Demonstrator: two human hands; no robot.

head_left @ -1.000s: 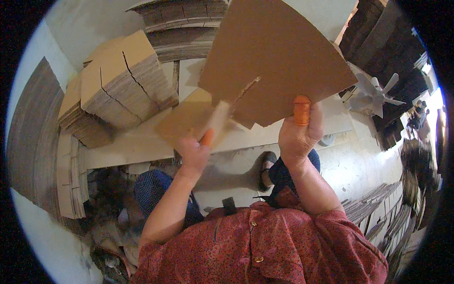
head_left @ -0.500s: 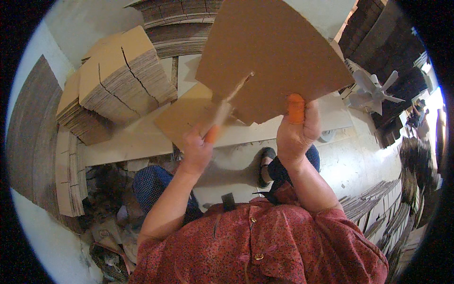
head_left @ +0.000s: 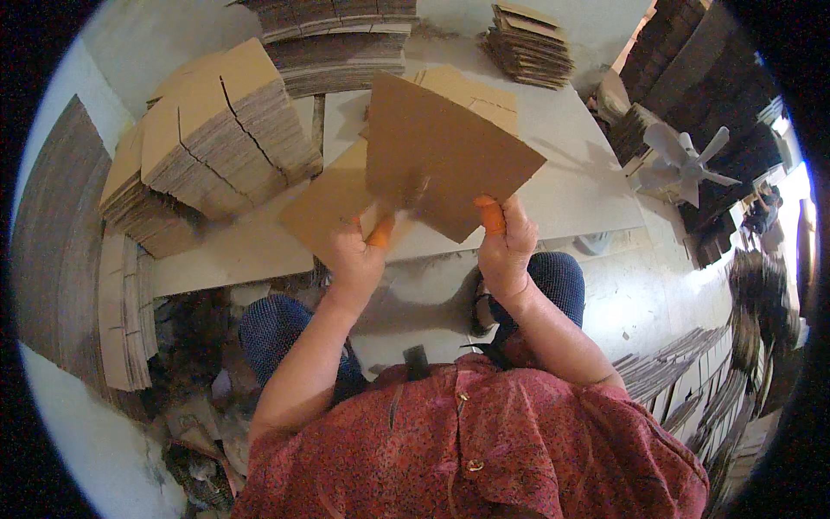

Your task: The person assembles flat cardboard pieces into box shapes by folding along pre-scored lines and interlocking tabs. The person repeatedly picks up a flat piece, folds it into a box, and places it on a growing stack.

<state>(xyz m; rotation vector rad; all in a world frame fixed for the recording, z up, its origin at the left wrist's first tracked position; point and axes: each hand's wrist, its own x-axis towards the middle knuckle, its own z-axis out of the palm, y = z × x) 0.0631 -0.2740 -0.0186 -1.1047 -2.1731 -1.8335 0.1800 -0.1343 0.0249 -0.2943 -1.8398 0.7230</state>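
Note:
A brown cardboard sheet [head_left: 450, 156] is held up tilted over the low table. My right hand [head_left: 508, 246] is closed on its lower right edge, an orange cover on the thumb. By the sheet's lower left edge is my left hand [head_left: 359, 259], also with orange on its fingers, pinched on a narrow pale cardboard strip [head_left: 402, 216] that is smeared by motion. Whether this strip is still joined to the sheet, I cannot tell. Under the left hand, another flat cardboard piece [head_left: 324, 203] lies on the table.
Thick stacks of slotted cardboard [head_left: 229, 130] stand on the table's left, with more piles [head_left: 333, 60] behind. A small stack [head_left: 529, 48] sits at the back. The pale tabletop [head_left: 579, 164] extends right towards a white-bladed fan [head_left: 687, 164]. Cardboard pieces [head_left: 679, 368] cover the floor at lower right.
The sheet has dropped lower and away from my head, uncovering the tabletop and stack behind it. My right hand has moved left and down, closer to the left hand.

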